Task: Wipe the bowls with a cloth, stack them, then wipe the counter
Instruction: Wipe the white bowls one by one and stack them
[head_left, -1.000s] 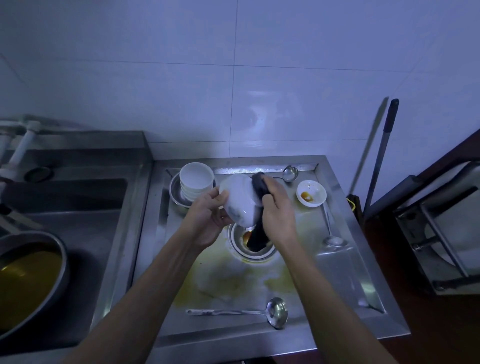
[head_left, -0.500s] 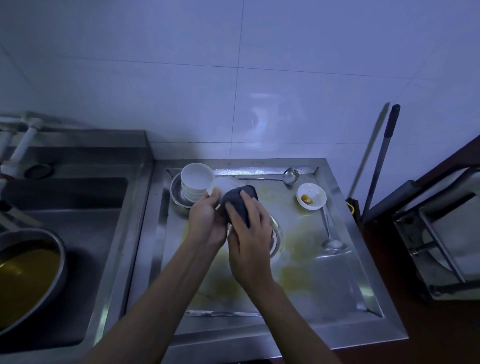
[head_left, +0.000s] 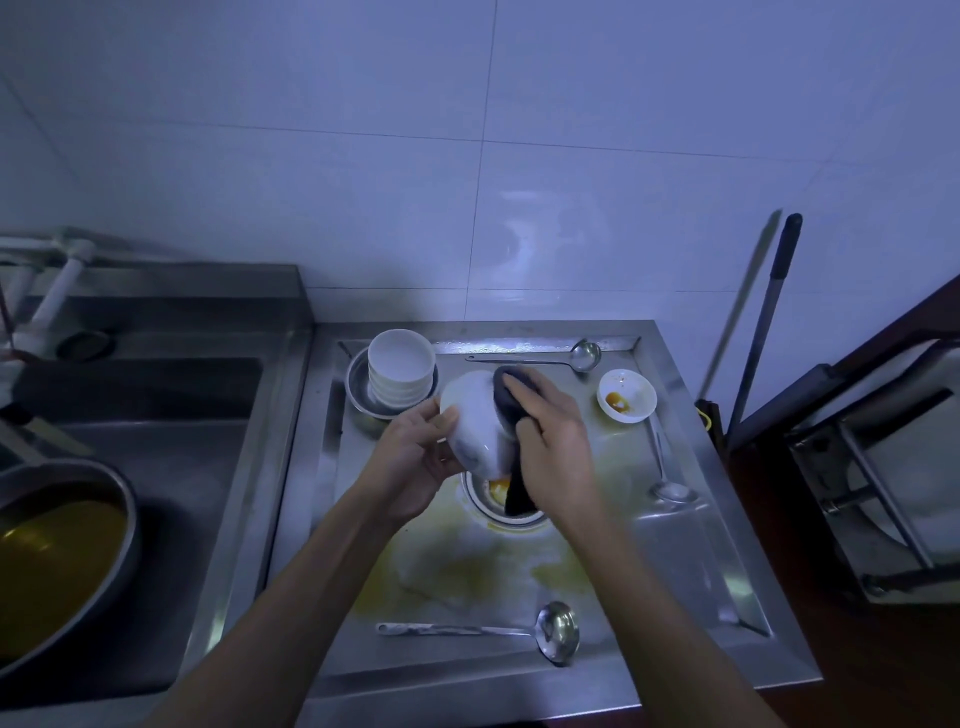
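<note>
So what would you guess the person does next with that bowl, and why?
Probably set it on the stack of white bowls. The left hand holds the tilted bowl while the right hand presses the dark cloth into it, and the stack stands close behind.

White bowl (head_left: 475, 415) tilted, dark cloth (head_left: 511, 410) against it, stacked bowls (head_left: 401, 374) behind-left
</note>
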